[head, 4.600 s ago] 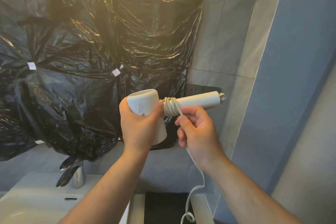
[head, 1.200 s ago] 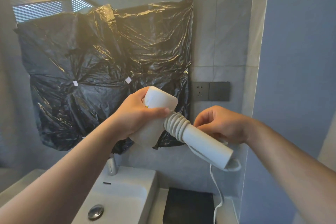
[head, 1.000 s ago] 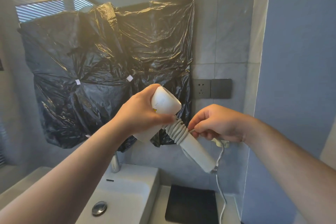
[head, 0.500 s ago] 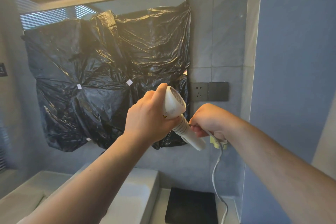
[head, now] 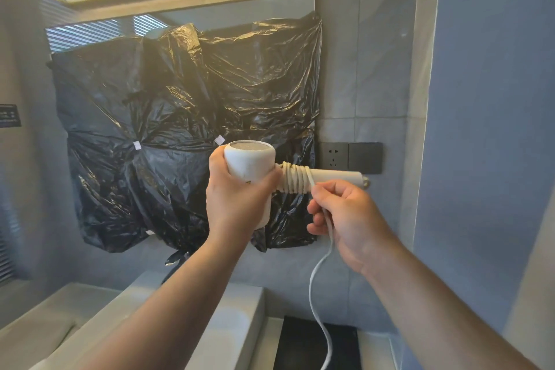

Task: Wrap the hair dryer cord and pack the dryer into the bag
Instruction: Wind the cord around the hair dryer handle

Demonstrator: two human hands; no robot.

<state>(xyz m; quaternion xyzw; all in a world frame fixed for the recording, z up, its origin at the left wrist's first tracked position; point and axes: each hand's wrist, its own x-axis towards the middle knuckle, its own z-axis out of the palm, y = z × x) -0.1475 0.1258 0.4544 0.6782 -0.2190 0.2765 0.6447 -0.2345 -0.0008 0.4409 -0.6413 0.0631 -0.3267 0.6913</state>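
My left hand (head: pixel 237 204) grips the barrel of a white hair dryer (head: pixel 250 159), held at chest height with its mesh end up and its handle pointing right. Several turns of the white cord (head: pixel 295 179) lie tight around the handle near the barrel. My right hand (head: pixel 345 213) sits just under the handle and pinches the cord where it leaves the coil. The loose rest of the cord hangs down from that hand past the bottom edge. No bag for packing is in sight.
Black plastic sheeting (head: pixel 186 129) covers the mirror behind my hands. A dark wall socket and switch (head: pixel 350 158) sit right of it. Below are a white washbasin (head: pixel 234 327) and a black mat (head: pixel 318 342) on the counter. A blue wall (head: pixel 492 129) closes the right side.
The dryer has turned from handle-down-right to handle level with the mesh end up. My right hand moved from above the handle to below it, still holding the cord.
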